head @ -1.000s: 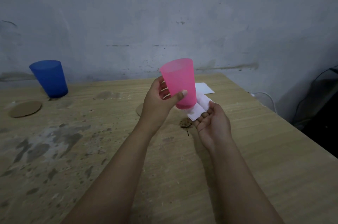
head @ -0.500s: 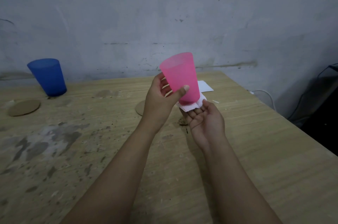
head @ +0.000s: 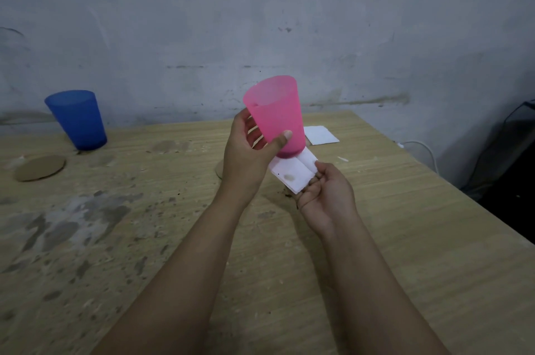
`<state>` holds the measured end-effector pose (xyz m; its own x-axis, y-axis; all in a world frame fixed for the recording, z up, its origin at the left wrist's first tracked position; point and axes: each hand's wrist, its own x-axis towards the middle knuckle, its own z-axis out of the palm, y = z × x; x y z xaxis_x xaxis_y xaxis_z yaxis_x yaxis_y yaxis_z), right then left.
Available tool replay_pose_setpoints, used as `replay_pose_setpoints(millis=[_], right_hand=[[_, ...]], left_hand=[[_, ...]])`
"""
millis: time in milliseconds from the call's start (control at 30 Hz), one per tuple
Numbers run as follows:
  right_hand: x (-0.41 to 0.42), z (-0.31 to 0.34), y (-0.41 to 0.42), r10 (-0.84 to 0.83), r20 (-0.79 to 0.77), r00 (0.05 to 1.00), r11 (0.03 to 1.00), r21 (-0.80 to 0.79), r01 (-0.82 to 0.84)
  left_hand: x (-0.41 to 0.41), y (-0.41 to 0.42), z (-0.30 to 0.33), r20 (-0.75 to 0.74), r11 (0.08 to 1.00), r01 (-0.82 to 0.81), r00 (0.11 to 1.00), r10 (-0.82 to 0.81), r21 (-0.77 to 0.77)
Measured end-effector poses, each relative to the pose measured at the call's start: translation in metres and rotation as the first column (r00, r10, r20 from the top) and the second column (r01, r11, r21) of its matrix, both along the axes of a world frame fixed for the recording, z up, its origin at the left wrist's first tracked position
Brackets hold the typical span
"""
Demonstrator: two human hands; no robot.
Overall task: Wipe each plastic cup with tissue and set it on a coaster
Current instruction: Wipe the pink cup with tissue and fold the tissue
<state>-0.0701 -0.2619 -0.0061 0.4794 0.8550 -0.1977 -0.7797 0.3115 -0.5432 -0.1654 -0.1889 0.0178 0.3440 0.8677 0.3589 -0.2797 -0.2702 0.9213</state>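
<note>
Overhead, the left hand (head: 246,157) gripped a translucent pink plastic cup (head: 276,115) above the wooden table (head: 405,238), while the right hand (head: 327,198) pinched a folded white tissue (head: 293,173) under its base.

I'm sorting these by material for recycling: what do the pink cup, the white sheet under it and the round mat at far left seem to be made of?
The pink cup looks like thin, frosted translucent plastic: fingers show faintly through its wall. The white sheet looks like folded tissue paper, matte, with a brownish stain. The round coaster looks like flat brown cork or cardboard; which, I cannot tell.
</note>
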Motion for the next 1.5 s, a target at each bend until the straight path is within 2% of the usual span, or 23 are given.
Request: replay_pose_setpoints(millis=[233, 400, 533, 700, 967, 1233, 1367, 1500], right_hand=[[0.007, 0.003, -0.003, -0.07, -0.071, 0.995, 0.998, -0.006, 0.07], [0.014, 0.003, -0.004, -0.097, -0.064, 0.993, 0.995, 0.002, 0.097], [0.013, 0.006, -0.008, -0.101, 0.002, 0.995, 0.995, 0.025, 0.101], [0.012, 0.005, -0.006, -0.12, 0.112, 0.986, 0.992, -0.021, 0.123], [0.012, -0.001, -0.001, -0.104, 0.19, 0.976, 0.992, -0.052, 0.116], [0.006, -0.004, -0.001, -0.024, 0.185, 0.982, 0.991, -0.122, 0.047], [0.009, -0.002, -0.003, -0.048, 0.169, 0.985, 0.983, -0.165, 0.076], [0.016, 0.001, -0.005, -0.12, 0.108, 0.987, 0.984, -0.116, 0.133]], left_hand=[[-0.001, 0.001, 0.0, -0.016, 1.0, 0.002, 1.0, -0.002, 0.003], [-0.002, 0.001, 0.0, -0.033, 1.0, 0.012, 0.999, -0.011, 0.003], [-0.001, 0.002, -0.002, -0.042, 1.0, 0.021, 0.999, -0.021, 0.0], [0.0, 0.001, -0.004, -0.06, 0.999, 0.041, 0.997, -0.041, -0.004], [0.004, -0.007, -0.003, -0.079, 0.997, 0.083, 0.993, -0.083, 0.004], [0.005, -0.008, -0.003, -0.051, 0.997, 0.073, 0.996, -0.072, 0.012], [0.003, -0.004, -0.003, -0.035, 0.999, 0.038, 0.999, -0.038, 0.018], [0.002, -0.002, -0.003, -0.036, 0.999, 0.027, 0.999, -0.027, 0.017]])
